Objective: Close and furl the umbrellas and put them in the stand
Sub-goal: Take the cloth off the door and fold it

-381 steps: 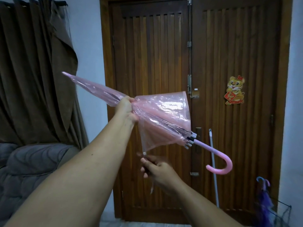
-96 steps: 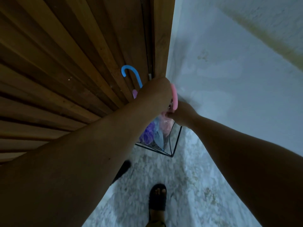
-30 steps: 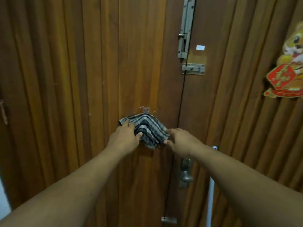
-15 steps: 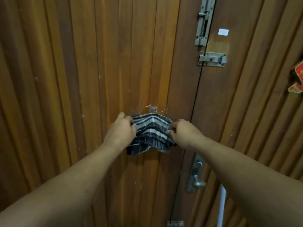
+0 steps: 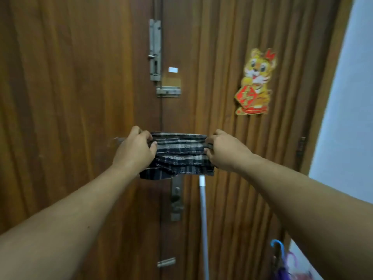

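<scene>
Plaid umbrella [image 5: 179, 154] now stretched wider.

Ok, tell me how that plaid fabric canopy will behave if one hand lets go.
The plaid canopy is probably floppy: it bunches in folds between the left hand and right hand. Its lower edge already sags, so a released side would likely droop. It looks light, held by fingertip pinches.

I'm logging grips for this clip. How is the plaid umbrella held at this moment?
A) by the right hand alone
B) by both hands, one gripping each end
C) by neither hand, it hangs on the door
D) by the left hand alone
B: the left hand and right hand each grip an end of the plaid umbrella, stretched level between them.
</scene>
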